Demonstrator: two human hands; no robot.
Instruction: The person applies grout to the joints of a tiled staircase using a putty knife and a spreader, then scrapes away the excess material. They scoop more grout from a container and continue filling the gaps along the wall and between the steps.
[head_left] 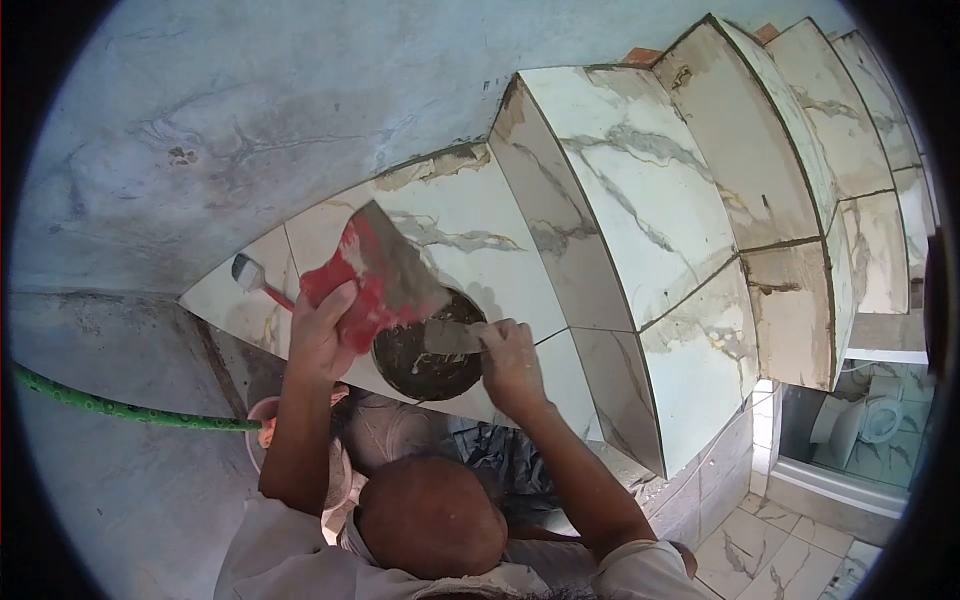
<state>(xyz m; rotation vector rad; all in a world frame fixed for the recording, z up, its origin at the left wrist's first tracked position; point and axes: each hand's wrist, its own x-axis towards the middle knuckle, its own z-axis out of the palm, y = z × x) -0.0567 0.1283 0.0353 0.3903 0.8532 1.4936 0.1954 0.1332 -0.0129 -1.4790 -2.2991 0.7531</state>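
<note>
My left hand (325,318) grips a red-and-grey plastic packet (385,270), tilted with its lower edge over a round dark bowl (432,378). Grey material coats or shows on much of the packet. In my right hand (512,368) is a scraper (452,338), its flat grey blade lying across the mouth of the bowl. Dark, wet-looking material with pale streaks shows inside. The bowl rests on a marble-patterned tile landing (480,225). Left of the packet, a red-handled tool (252,274) with a pale flat head lies on the tiles.
Tiled steps (650,190) climb to the right, with dark joints and dusty smears. A bluish wall (250,100) borders the landing. A green hose (130,409) runs to a pink bucket (262,410) at lower left. A doorway at right shows a toilet (878,418).
</note>
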